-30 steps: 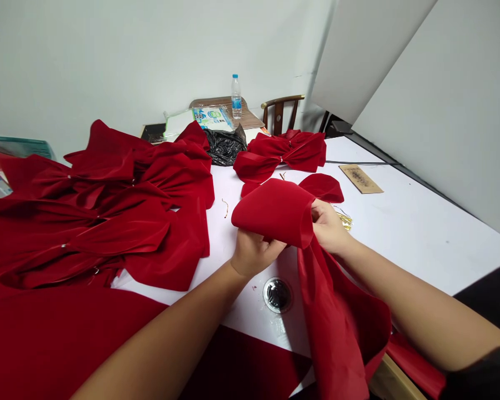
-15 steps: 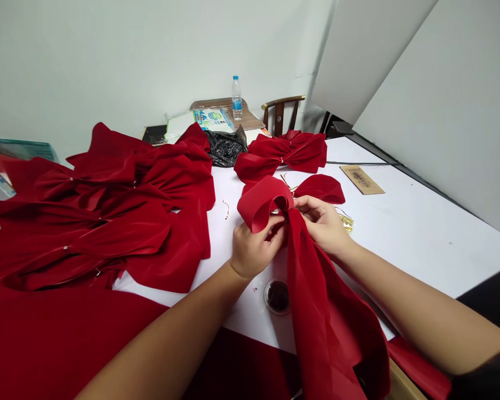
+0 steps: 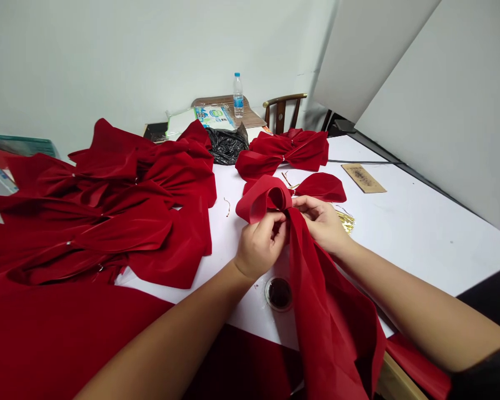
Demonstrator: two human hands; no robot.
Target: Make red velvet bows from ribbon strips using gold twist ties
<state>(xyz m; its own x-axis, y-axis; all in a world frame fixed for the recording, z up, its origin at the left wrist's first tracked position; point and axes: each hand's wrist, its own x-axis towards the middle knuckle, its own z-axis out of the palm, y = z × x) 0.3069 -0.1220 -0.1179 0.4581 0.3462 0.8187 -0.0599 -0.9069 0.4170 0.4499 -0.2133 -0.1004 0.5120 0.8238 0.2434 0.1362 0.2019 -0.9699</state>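
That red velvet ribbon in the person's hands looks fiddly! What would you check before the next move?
1. Loop of the red velvet ribbon formed: ok, it curls over above the hands.
2. Left hand gripping the loop: ok, it pinches the loop's base.
3. Right hand on the ribbon: ok, it pinches beside the left hand, where the tail starts.
4. Wire around the pinched spot: cannot tell, the hands hide it.
5. Gold wire ties within reach: ok, they lie on the white table just beyond the right hand.
6. Ribbon tail lying flat: not ok, it hangs in folds past the table's near edge.
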